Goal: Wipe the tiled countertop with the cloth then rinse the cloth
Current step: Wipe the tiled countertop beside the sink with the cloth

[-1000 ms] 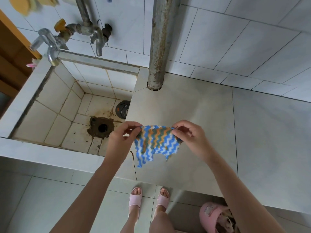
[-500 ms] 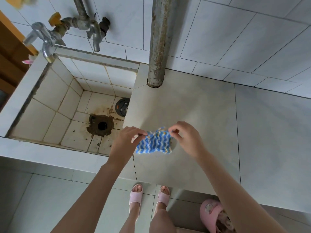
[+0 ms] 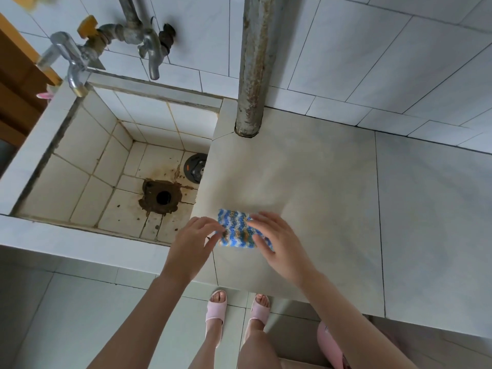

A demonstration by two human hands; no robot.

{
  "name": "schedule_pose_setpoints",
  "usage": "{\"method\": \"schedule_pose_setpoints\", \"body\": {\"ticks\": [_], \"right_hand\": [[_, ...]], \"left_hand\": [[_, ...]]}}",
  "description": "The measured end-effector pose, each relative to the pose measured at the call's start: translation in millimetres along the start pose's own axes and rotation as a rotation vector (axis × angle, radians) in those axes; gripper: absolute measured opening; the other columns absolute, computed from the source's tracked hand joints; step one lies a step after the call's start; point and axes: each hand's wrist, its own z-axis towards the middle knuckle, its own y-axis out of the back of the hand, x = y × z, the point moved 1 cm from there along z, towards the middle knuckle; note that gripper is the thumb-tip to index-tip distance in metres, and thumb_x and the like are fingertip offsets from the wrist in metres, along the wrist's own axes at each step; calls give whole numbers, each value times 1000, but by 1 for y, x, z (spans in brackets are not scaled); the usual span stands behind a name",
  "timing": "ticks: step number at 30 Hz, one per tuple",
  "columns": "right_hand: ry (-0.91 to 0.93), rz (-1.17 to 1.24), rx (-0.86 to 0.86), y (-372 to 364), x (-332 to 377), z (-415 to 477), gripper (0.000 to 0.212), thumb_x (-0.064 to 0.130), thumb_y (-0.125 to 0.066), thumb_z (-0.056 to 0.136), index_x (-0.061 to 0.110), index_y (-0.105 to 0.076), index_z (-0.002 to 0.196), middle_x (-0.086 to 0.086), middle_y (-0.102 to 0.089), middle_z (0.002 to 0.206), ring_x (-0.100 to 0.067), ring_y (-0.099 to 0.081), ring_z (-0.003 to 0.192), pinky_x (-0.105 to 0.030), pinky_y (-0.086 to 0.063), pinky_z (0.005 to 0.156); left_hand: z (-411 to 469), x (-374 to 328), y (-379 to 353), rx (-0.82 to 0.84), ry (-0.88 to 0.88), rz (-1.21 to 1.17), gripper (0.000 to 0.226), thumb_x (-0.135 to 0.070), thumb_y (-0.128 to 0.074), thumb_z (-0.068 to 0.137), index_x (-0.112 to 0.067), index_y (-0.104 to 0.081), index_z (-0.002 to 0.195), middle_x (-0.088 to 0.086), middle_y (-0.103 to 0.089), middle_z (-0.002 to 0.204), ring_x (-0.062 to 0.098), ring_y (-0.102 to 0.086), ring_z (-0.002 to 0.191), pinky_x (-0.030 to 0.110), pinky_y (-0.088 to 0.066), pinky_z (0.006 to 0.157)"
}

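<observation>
A small blue, white and orange zigzag cloth [image 3: 235, 230] lies folded on the beige tiled countertop [image 3: 306, 187], close to its left edge beside the sink. My left hand [image 3: 193, 242] touches the cloth's left edge with its fingertips. My right hand [image 3: 277, 242] rests on the cloth's right side with fingers spread flat, covering that part of it.
A tiled sink basin [image 3: 80, 161] with a stained drain hole [image 3: 163, 197] and a round black plug [image 3: 195, 167] lies to the left. Two taps [image 3: 151, 51] hang above it. A rusty vertical pipe [image 3: 253, 67] enters the counter's back left corner. Pink slippers [image 3: 217, 307] stand below.
The cloth was held stretched in the air between both hands, then was folded smaller and lowered onto the countertop. My right hand went from pinching it to lying flat on it.
</observation>
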Motion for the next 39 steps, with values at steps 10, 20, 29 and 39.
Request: {"method": "schedule_pose_setpoints", "body": {"ticks": [10,20,29,39], "right_hand": [[-169,-156,191,-60,23,-16,71,59,-5,96,13,-11,150,-1,-4,157,-8,12,144,-26,8,116],[430,-483,416,-33,-18,30,54,40,-11,103,15,-26,148,-3,-24,156,-17,-17,145,-33,-14,117],[676,-422,379,-101,56,-15,52,42,-23,102,24,-15,151,2,-12,159,-15,-6,146,-35,-15,117],[257,-530,256,-78,15,94,56,41,-6,101,17,-26,147,-3,-26,155,-20,-21,143,-34,-5,117]], "left_hand": [[-22,15,-4,-151,84,9,28,-4,-62,81,-17,-65,106,-1,-63,112,16,-57,103,25,-47,83],[-50,43,-1,-197,256,6,40,-2,-58,83,-18,-57,119,5,-49,131,25,-44,121,44,-40,100],[-69,66,5,-253,413,-8,32,-15,-57,86,-15,-57,118,7,-40,138,29,-39,122,51,-42,97],[-74,70,6,-300,430,-40,39,-20,-57,86,-14,-51,123,7,-39,136,26,-37,122,48,-44,96]]}}
